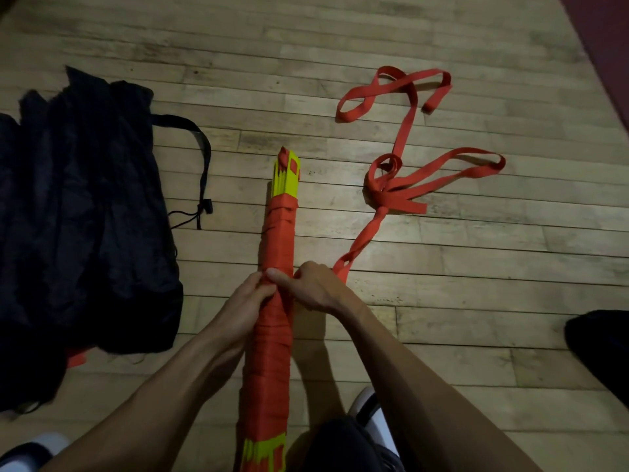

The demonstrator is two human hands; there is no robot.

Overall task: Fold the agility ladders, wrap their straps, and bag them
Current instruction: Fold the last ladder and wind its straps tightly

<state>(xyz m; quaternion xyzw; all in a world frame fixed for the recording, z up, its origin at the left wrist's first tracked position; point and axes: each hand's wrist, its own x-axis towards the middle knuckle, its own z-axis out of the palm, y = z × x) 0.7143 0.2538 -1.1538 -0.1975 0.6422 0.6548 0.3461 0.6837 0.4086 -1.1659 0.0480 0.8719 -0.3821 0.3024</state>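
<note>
1. Worn pale wooden floorboards point(442, 335) are lying under everything, dimly lit.
2. I am gripping the long folded yellow plastic ladder bundle wrapped in orange webbing point(275, 243): my left hand point(250, 296) curled round its middle, my right hand point(315, 287) pinching the wrap beside it.
3. Loose orange strap point(401, 185) is trailing beyond my right fingers; it looks soft, light, tangle-prone, while the bundle seems stiff.
4. Crumpled black drawstring fabric bag point(85, 216) is waiting left of my fingers; bare floor is opening ahead.

Worn wooden plank floor point(442, 301); white shoes point(369, 408) (partly hidden) at the bottom.
</note>
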